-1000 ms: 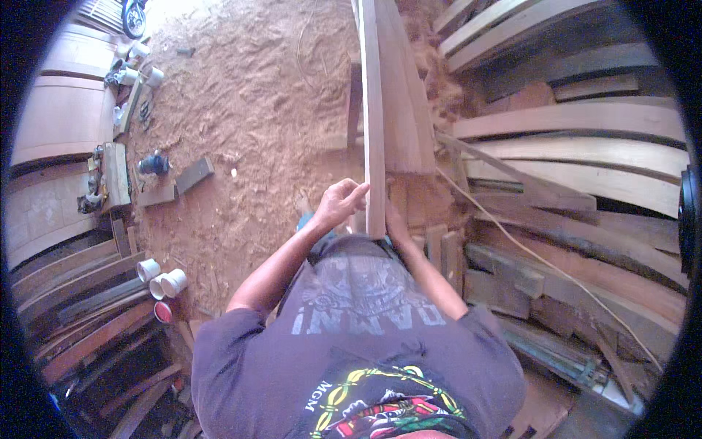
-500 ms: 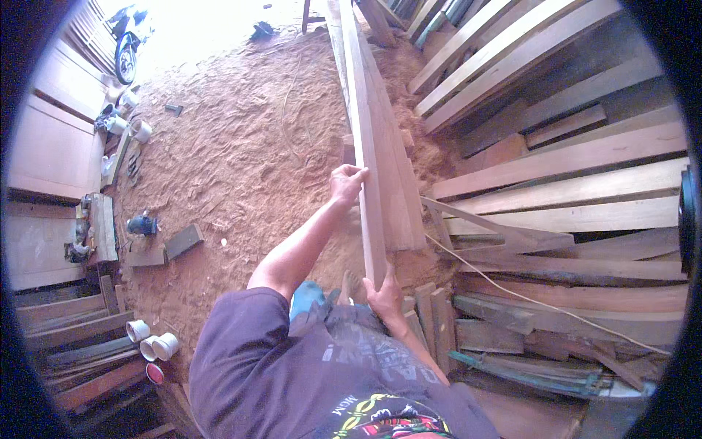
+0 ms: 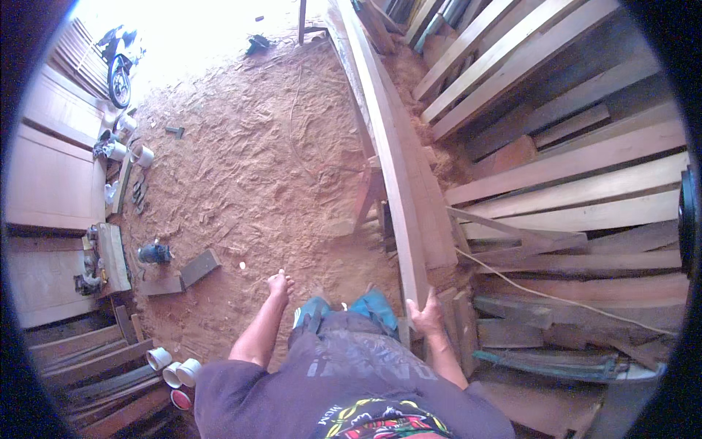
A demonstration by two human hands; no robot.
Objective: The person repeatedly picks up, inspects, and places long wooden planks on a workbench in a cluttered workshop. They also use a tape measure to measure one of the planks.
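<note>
A long, squared wooden beam (image 3: 391, 139) runs away from me, its near end by my right side. My right hand (image 3: 425, 314) is closed around that near end, thumb on the upper face. My left hand (image 3: 280, 284) is off the beam, held over the sawdust floor to the left of my legs. Its fingers are curled in, and I see nothing in them. Beneath and right of the beam lies a wide plank (image 3: 431, 212). A reddish wooden support (image 3: 368, 194) stands under the beam, partly hidden by it.
Stacked boards (image 3: 570, 172) fill the right side, crossed by a pale cord (image 3: 548, 296). Sawdust and shavings (image 3: 234, 161) cover the floor. At left are a blue power tool (image 3: 154, 253), wood blocks (image 3: 199, 268), white pots (image 3: 187, 372) and door panels (image 3: 55, 175). A motorbike (image 3: 119, 66) stands far left.
My left hand has let go of the beam's left edge and moved down and left. The beam appears farther right, with my right hand still at its near end.
</note>
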